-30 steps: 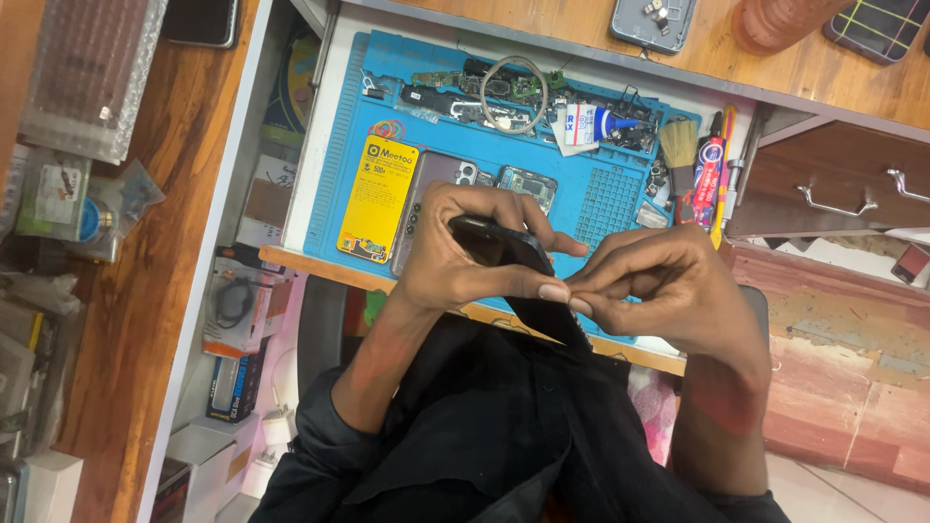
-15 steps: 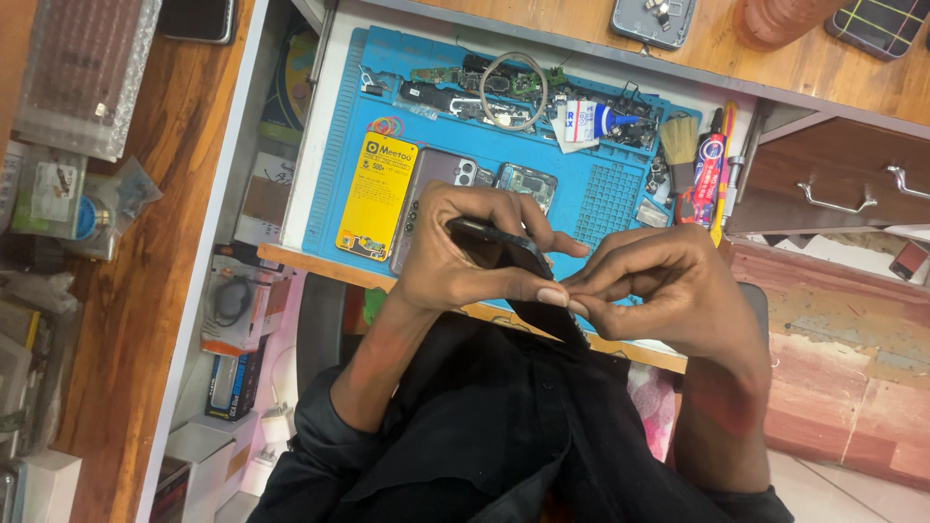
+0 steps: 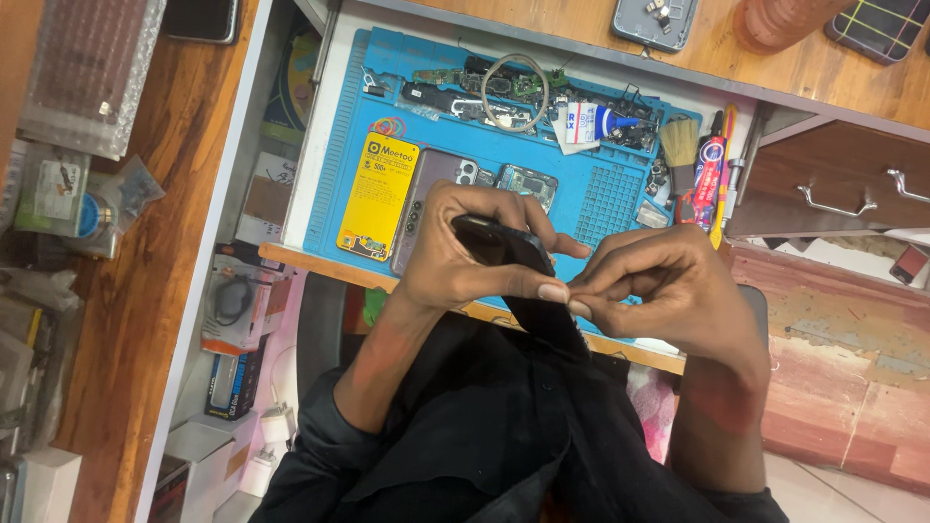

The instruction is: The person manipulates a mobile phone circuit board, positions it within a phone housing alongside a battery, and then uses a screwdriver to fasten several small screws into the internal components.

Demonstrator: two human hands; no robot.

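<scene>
My left hand (image 3: 465, 252) grips a black phone (image 3: 513, 281) around its upper part, thumb lying along its side. My right hand (image 3: 659, 291) pinches at the phone's edge, fingertips meeting my left thumb. The phone is tilted, its lower end toward my black shirt. Both hands hover over the near edge of a blue work mat (image 3: 601, 194). On the mat behind my left hand lie a yellow flat pack (image 3: 378, 194), a grey phone back cover (image 3: 426, 189) and an opened phone frame (image 3: 528, 184).
The mat's far side holds circuit boards, a wire ring (image 3: 513, 92), a glue tube (image 3: 591, 124), a brush (image 3: 680, 145) and pens (image 3: 717, 165). An open wooden drawer (image 3: 833, 184) is at right. Boxes and cables fill shelves at left; a wooden counter (image 3: 107, 310) lies further left.
Hardly anything differs; both hands keep their grip at the phone's edge, with only slight finger shifts.
</scene>
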